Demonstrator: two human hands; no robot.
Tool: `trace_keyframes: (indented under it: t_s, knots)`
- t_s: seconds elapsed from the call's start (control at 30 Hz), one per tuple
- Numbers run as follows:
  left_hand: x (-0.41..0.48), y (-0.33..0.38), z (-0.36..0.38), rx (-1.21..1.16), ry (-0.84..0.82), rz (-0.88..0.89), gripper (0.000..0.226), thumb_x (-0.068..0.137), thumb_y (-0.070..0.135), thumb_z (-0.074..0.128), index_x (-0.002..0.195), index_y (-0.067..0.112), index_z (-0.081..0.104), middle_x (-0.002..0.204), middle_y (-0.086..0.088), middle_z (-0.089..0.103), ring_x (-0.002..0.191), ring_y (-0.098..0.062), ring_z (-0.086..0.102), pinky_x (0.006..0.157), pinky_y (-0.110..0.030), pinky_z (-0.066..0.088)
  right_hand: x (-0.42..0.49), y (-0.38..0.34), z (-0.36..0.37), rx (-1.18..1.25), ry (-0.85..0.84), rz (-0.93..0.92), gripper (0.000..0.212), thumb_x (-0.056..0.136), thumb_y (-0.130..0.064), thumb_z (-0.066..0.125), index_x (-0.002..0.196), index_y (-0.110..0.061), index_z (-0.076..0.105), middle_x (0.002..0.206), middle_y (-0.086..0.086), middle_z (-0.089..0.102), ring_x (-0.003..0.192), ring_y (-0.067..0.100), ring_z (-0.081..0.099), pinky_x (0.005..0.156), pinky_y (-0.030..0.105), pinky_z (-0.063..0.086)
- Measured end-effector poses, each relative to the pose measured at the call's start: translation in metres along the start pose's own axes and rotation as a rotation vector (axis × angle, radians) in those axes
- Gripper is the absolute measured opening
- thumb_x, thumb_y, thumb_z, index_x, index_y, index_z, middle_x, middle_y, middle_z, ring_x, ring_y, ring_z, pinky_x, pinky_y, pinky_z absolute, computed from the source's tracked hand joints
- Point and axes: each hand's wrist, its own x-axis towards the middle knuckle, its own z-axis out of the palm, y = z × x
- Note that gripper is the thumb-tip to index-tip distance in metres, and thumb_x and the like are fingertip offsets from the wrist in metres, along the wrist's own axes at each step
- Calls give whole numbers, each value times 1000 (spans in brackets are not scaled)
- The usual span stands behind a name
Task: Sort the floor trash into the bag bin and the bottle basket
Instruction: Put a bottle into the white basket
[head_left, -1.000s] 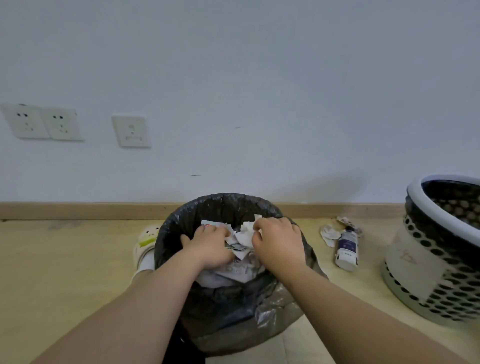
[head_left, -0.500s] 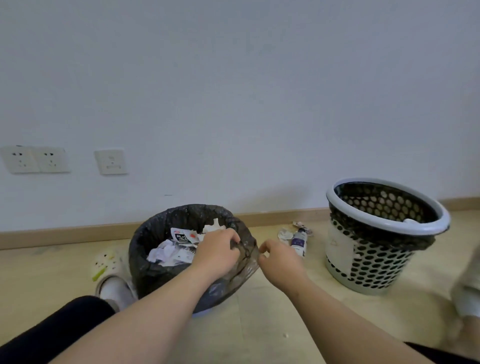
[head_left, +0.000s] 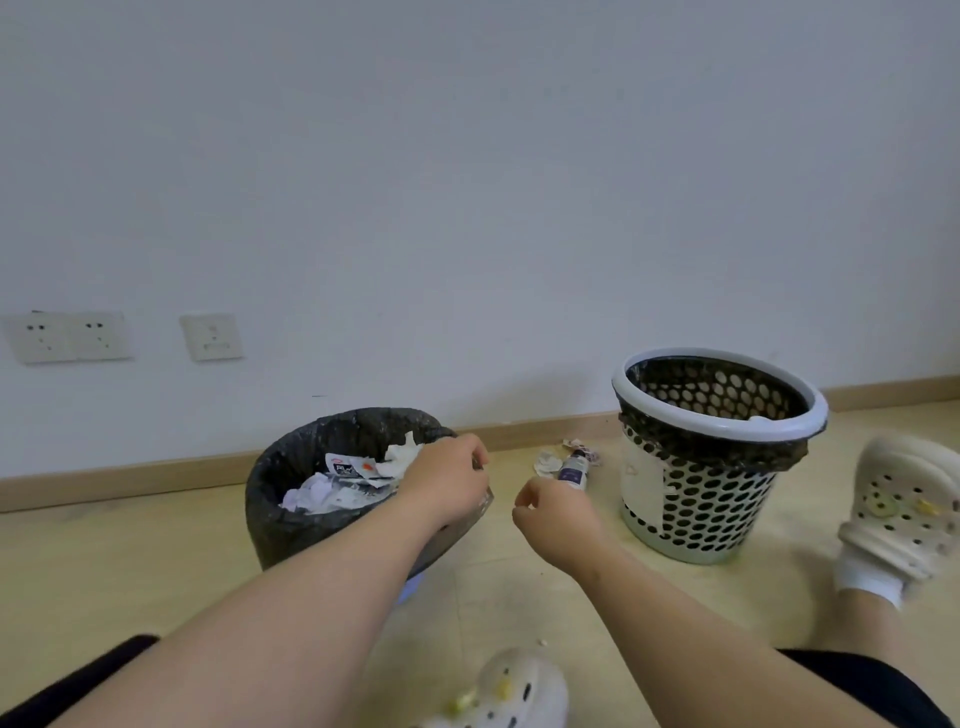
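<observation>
Leaving the paper-filled round bin lined with a black bag (head_left: 280, 525), 2 hands have withdrawn. Left hand (head_left: 447, 486) curls at its rim, grip unclear. Right hand (head_left: 553, 514), loosely curled and empty, nears the small dark-labelled bottle (head_left: 571, 470) lying beside the white perforated plastic basket (head_left: 727, 430), probably the next pickup.

Matt plastic basket (head_left: 696, 519); crinkly bin bag (head_left: 275, 519) (glossy).

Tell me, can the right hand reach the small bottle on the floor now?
Probably yes. The bottle lies just beyond the right hand, nothing visible between them; the basket stands apart at its right.
</observation>
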Motion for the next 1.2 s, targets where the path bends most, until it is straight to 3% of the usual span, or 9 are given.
trace_keyframes:
  t_s: [0.17, 0.47, 0.93, 1.1, 1.2]
  knots:
    - [18, 15, 2, -7, -26, 21, 30, 90, 11, 42, 116, 18, 56, 122, -4, 57, 107, -21, 54, 87, -28, 44, 1, 12, -4, 57, 29, 48, 27, 90, -21, 44, 111, -18, 59, 112, 5, 62, 101, 23, 59, 87, 35, 51]
    - [49, 40, 77, -52, -170, 36, 28, 90, 10, 43, 111, 21, 57, 127, -3, 56, 115, -22, 52, 91, -28, 42, 15, 75, -8, 78, 42, 227, 23, 89, -20, 45, 107, -17, 60, 112, 3, 62, 103, 23, 56, 84, 30, 45]
    - [150, -26, 198, -163, -289, -103, 37, 89, 8, 44, 124, 19, 52, 131, -5, 51, 117, -23, 50, 94, -31, 42, 136, 138, 51, 64, -89, 392, 35, 92, -20, 44, 126, -17, 50, 131, 5, 48, 111, 25, 54, 88, 31, 45]
    - [202, -42, 241, -196, -315, -193, 44, 89, 10, 46, 132, 17, 44, 139, -9, 40, 122, -28, 47, 98, -29, 39, 207, 162, 68, 170, -20, 501, 36, 97, -24, 40, 129, -8, 46, 128, 13, 53, 116, 28, 51, 92, 33, 41]
    - [224, -59, 260, 22, -403, -84, 57, 89, 17, 47, 143, 22, 29, 151, -5, 22, 138, -29, 28, 110, -41, 31, 253, 171, 80, 374, 36, 576, 43, 96, -27, 44, 134, -7, 37, 128, 16, 51, 110, 29, 51, 92, 34, 42]
